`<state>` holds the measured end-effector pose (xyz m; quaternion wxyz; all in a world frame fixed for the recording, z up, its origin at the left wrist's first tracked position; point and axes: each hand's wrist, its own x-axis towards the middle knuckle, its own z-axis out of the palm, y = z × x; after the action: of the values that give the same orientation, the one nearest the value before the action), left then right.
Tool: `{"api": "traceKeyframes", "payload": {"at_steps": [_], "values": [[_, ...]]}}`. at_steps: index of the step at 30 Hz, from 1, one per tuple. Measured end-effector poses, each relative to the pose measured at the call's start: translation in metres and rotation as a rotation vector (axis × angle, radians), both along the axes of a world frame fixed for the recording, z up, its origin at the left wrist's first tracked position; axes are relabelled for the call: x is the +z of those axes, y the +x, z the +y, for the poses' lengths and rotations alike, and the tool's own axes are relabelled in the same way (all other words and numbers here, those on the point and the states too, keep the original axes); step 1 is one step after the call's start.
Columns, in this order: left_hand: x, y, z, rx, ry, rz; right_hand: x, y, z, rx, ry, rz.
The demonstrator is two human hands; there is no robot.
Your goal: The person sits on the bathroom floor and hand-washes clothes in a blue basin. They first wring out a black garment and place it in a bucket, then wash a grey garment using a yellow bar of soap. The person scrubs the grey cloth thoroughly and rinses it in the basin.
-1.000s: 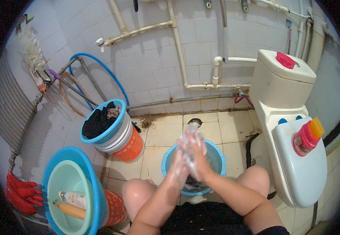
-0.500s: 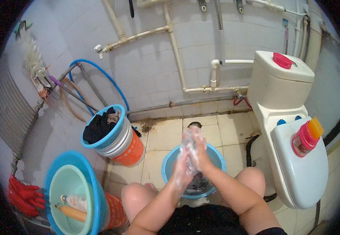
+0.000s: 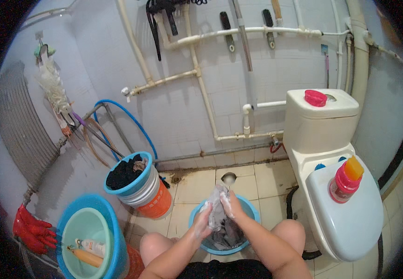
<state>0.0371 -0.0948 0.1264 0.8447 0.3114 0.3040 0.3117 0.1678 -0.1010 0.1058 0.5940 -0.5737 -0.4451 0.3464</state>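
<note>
Between my two hands hangs a wet grey cloth (image 3: 217, 209) with white suds on it. My left hand (image 3: 203, 218) is closed on its left side, and my right hand (image 3: 231, 204) grips its right side; both have foam on them. The kind of garment cannot be made out. Below my hands a round blue basin (image 3: 255, 209) stands on the tiled floor between my knees. The lower part of the cloth lies bunched and dark in this basin.
At left, a blue tub (image 3: 66, 209) holds a pale green basin (image 3: 87, 211) with bottles inside. A white-and-orange bucket (image 3: 157, 200) bears a blue basin of dark clothes (image 3: 124, 174). Right stands a toilet (image 3: 322, 125), a pink jar (image 3: 343, 186) on its lid. Red gloves (image 3: 32, 230) hang far left.
My hands were pressed together over a foamy bundle; now they are farther apart and lower over the basin, with the grey cloth stretched between them. The view has tilted up.
</note>
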Motion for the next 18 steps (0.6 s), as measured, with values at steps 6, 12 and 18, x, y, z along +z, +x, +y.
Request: {"api": "traceKeyframes", "payload": {"at_steps": [6,12,18], "values": [[0.026,0.003,-0.001,0.009,0.324,0.276,0.019,0.014,-0.005,0.08,0.03,0.323],[0.021,-0.012,0.022,-0.265,0.745,0.565,0.041,0.037,-0.016,0.158,0.043,0.231],[-0.018,-0.029,0.02,-0.269,1.23,0.699,0.067,0.047,-0.037,0.0,0.101,0.322]]}}
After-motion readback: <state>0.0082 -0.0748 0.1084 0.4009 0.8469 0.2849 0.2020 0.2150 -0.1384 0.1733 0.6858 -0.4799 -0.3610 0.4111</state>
